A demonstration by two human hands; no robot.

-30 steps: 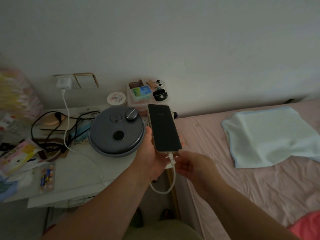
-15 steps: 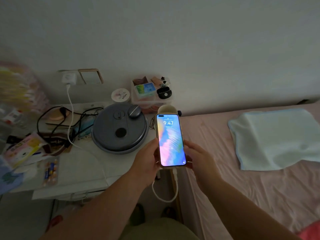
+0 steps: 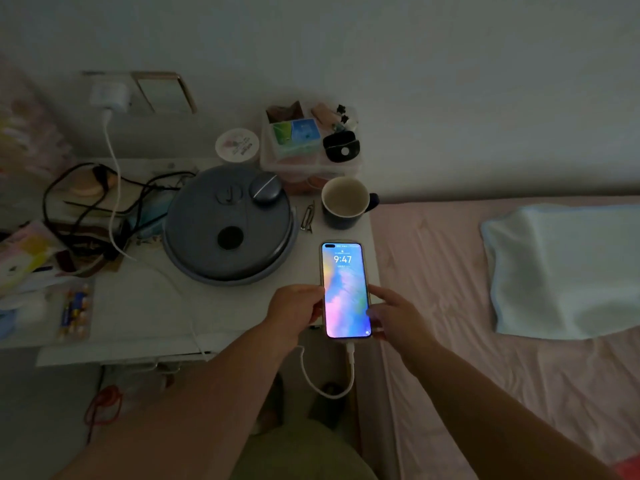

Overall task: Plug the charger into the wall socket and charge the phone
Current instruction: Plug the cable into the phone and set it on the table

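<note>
1. The phone (image 3: 345,291), screen lit, lies at the nightstand (image 3: 145,306) edge beside the bed (image 3: 450,341). The left hand (image 3: 294,311) and right hand (image 3: 391,315) pinch its long edges near the bottom end.
2. The charger (image 3: 109,95) sits in the wall socket; its cable (image 3: 325,386) loops below the grip into the phone's bottom port.
3. Judged rigid, light, smooth-sided, glass-fronted: slippery and fragile. Hold by the side edges, clear of the connector.
4. The cup (image 3: 344,202) stands beyond the phone's far end.
</note>
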